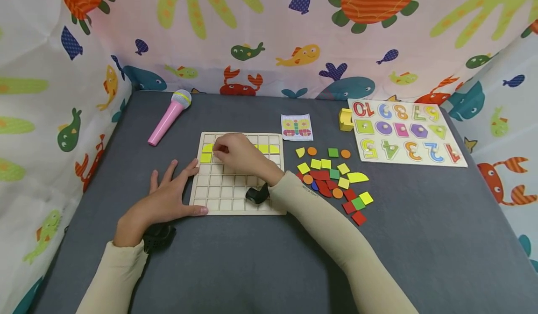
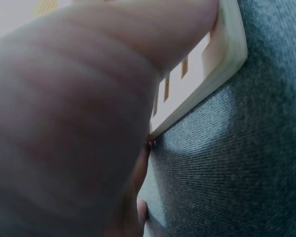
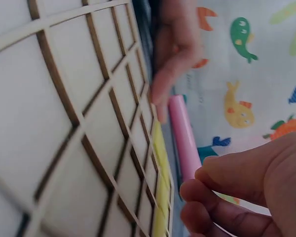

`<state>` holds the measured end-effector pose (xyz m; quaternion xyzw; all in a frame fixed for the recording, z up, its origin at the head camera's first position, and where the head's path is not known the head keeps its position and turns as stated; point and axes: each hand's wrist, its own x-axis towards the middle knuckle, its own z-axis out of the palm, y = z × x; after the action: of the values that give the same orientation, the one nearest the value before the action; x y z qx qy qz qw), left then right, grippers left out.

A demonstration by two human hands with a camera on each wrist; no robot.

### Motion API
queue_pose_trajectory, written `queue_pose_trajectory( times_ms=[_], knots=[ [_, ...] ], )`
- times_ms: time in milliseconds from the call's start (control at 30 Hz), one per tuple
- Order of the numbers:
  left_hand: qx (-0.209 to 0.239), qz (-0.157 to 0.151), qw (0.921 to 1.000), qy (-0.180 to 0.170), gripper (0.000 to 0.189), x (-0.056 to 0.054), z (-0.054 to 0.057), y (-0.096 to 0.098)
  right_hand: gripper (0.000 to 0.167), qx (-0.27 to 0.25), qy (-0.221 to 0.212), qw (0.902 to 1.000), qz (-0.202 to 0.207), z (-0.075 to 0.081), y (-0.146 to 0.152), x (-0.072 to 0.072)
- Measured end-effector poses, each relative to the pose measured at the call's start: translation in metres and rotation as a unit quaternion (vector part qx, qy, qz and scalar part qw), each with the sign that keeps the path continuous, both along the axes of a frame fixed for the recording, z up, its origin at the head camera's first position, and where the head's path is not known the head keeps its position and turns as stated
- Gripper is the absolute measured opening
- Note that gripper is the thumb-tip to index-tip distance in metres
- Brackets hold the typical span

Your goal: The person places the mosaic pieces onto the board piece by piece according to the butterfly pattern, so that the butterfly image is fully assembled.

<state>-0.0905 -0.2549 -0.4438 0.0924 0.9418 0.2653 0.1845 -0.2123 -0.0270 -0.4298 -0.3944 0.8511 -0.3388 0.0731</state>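
Beige sleeves (image 1: 332,230) of lightly creased cloth are nearest to the camera, one at the left and one at the right; between them is a dark grey tablecloth (image 1: 235,267), which shows a fine ribbed weave in the left wrist view. Before me lies the grid board (image 1: 227,192), flat, of pale wood, with thin raised ribs which form square cells; several smooth yellow squares (image 1: 206,158) sit in its far cells, at the left and at the right. My left hand (image 1: 164,202) is spread wide at the board's left side; its thumb touches the near left corner, and its longer fingers reach toward the left edge. My right hand (image 1: 244,155) is over the far part of the board, with the forearm coming from the near right; its thumb and index finger are pressed together at the tips, but I cannot tell if a thin piece is between them. At the right lie loose pieces (image 1: 325,164), squares, discs and curved shapes.
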Motion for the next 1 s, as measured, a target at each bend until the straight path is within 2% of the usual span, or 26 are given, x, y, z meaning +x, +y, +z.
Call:
queue_pose_trajectory(
  times_ms=[400,733,1000],
  knots=[
    [-0.002,-0.004,1.0,-0.008,0.124,0.0,0.002,0.0,0.017,-0.037,-0.043,0.9977,-0.038,0.009,0.06,0.002],
    [-0.002,-0.006,0.9999,-0.009,0.125,0.0,0.001,0.002,0.018,-0.034,-0.051,0.9956,-0.071,0.009,0.116,-0.002],
    [-0.001,-0.002,0.9999,-0.014,0.125,0.0,-0.001,0.002,0.017,-0.039,-0.05,0.9906,-0.121,0.008,0.161,-0.004]
  ],
)
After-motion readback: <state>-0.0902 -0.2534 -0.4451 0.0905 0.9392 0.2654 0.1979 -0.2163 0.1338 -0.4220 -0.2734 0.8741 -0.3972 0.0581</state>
